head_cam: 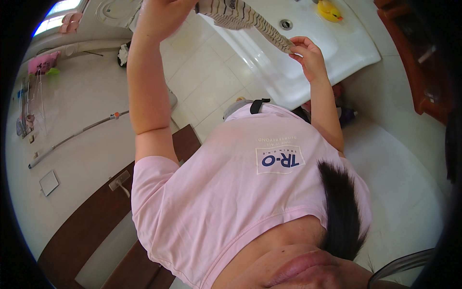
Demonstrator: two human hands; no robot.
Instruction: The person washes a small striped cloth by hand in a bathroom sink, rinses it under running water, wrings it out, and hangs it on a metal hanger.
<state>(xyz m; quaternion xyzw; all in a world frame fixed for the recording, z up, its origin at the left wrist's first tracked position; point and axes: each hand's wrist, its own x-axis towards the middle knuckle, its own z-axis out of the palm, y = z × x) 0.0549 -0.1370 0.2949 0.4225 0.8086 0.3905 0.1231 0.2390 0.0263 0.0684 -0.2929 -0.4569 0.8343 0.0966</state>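
A beige knitted piece with dark stripes, sock-like (267, 30), is stretched between my hands over the front edge of a white washbasin (335, 50). My left hand (168, 16) is cut off by the top edge of the view; it holds the wide, dark-rimmed end, though its fingertips are mostly out of sight. The narrow end is pinched between the thumb and fingers of my right hand (308, 56), above the basin. A metal drain (286, 24) shows in the basin, and a yellow rubber duck (329, 11) sits near its back.
A toilet with a raised lid (117, 12) stands at the upper left. Along the left wall are a long pole (85, 130) and a pink bag (44, 62). A reddish-brown wooden fixture (404, 54) is at the right. Pale floor tiles (205, 72) lie beside the basin.
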